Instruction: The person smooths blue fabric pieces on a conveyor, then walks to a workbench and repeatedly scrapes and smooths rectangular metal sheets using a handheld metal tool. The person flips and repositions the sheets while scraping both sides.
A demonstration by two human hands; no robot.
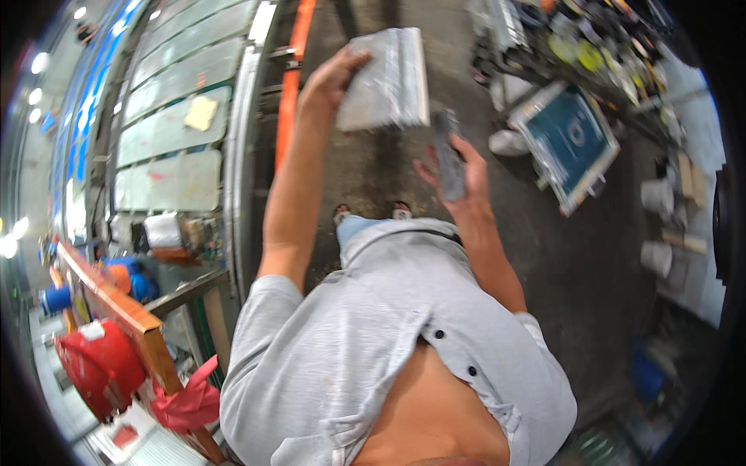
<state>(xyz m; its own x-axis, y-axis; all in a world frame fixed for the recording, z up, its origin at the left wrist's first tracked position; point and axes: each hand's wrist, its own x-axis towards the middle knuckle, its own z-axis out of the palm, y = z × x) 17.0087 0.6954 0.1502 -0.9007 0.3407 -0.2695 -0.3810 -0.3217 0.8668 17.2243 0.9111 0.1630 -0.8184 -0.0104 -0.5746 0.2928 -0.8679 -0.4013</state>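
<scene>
My left hand (pixel 332 84) grips the left edge of a flat rectangular panel (pixel 381 81) and holds it up in front of me, above the floor. The panel has a greyish, shiny face with lengthwise streaks and a pale right edge. In my right hand (pixel 472 175) is a narrow dark grey bar (pixel 448 155), held upright just right of the panel's lower corner. The thumb lies along the bar, while some fingers stick out to its left. A small gap separates bar and panel. I cannot make out what the bar is made of.
On the left runs an orange rail (pixel 294 93) beside a long row of pale flat plates (pixel 169 180). A red container (pixel 101 369) is at lower left. To the right, a framed blue-green screen (pixel 571 132) leans below a cluttered shelf; white buckets (pixel 657 197) stand farther right.
</scene>
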